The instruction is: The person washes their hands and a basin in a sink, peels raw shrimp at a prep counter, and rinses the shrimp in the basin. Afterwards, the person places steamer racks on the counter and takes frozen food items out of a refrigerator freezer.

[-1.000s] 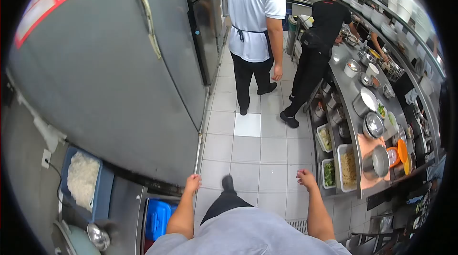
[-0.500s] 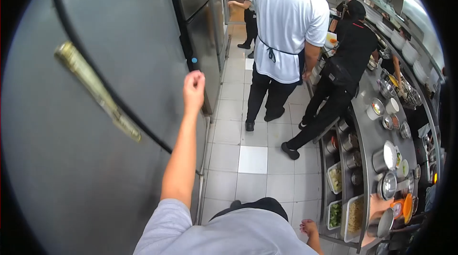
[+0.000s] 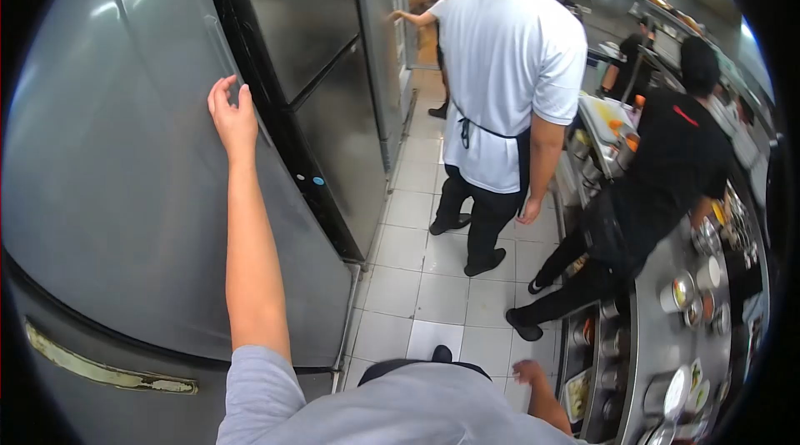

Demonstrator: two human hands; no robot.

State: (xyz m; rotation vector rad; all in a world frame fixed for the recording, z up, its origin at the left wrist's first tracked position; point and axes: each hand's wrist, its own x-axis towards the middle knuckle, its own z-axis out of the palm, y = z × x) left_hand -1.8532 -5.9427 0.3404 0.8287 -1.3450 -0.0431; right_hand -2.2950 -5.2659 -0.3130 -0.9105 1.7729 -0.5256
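Note:
My left hand [image 3: 233,116] is raised in front of a large grey steel refrigerator door [image 3: 125,178], near the door's long right edge. Its fingers are loosely bent, with the thumb apart, and nothing is in them. Whether the fingertips touch the door I cannot tell. Low at my right side hangs my right hand [image 3: 527,372], a little blurred, its fingers loosely apart and holding nothing I can see. It is nearest to the shelves under the steel counter. A worn, pale handle strip [image 3: 108,370] runs across the lower door at left.
A person in a white shirt and dark apron [image 3: 512,78] stands ahead in the tiled aisle [image 3: 433,278]. To the right, a person in black [image 3: 658,162] leans over the steel counter [image 3: 633,337], which carries metal pots [image 3: 667,395] and bowls. Another steel cabinet [image 3: 325,87] stands farther along the left.
My left hand has moved left and up along the refrigerator, and its fingers have loosened. The view has turned, bringing the pale handle strip lower left. The person in black appears farther right.

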